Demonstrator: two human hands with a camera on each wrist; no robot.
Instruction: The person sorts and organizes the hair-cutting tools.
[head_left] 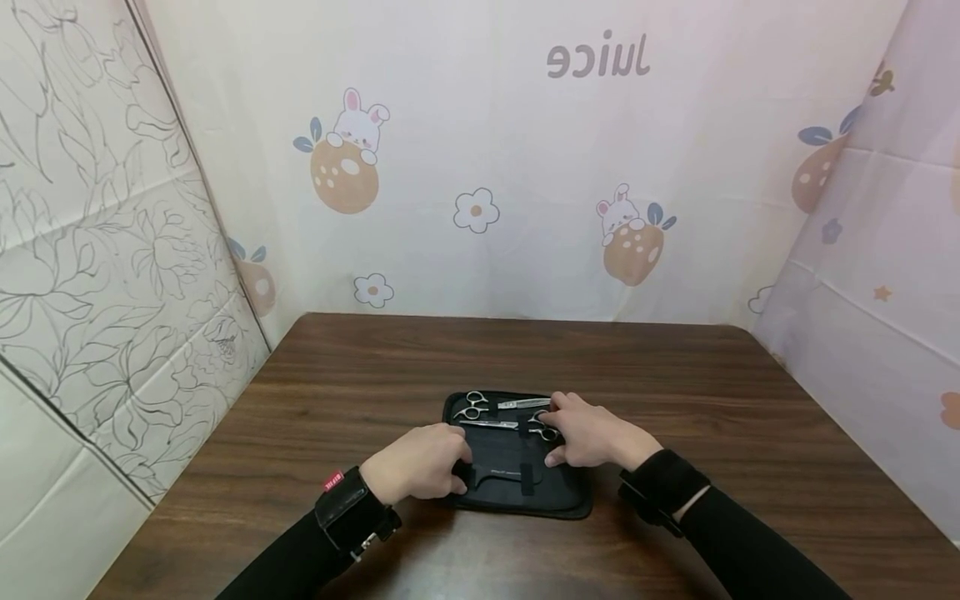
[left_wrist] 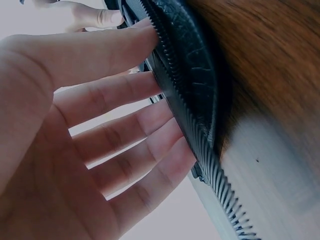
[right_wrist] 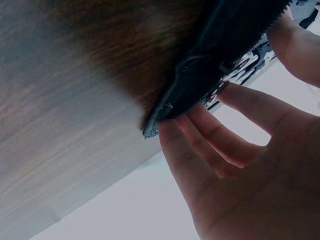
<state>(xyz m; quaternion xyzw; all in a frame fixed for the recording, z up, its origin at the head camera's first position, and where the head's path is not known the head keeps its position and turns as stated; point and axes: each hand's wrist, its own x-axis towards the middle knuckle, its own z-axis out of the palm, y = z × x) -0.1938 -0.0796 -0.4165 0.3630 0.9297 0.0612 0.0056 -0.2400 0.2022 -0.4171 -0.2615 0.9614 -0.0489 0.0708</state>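
Note:
An unfolded black zip case lies flat on the table, with two pairs of silver scissors in its upper half. The upper scissors have finger rings at the left; the lower scissors have theirs at the right. Below them sits a dark flat tool with tiny pale lettering, its kind unclear, under a strap. My left hand touches the case's left edge, its fairly straight fingers along the zip teeth. At the right edge, my right hand rests its fingertips, partly covering the upper scissors' tips and close to the lower scissors' rings.
The brown wood-grain table extends around the case on all sides. Behind it hangs a pale curtain printed with rabbits and fruit. A floral sheet closes off the left side, and another pale sheet the right.

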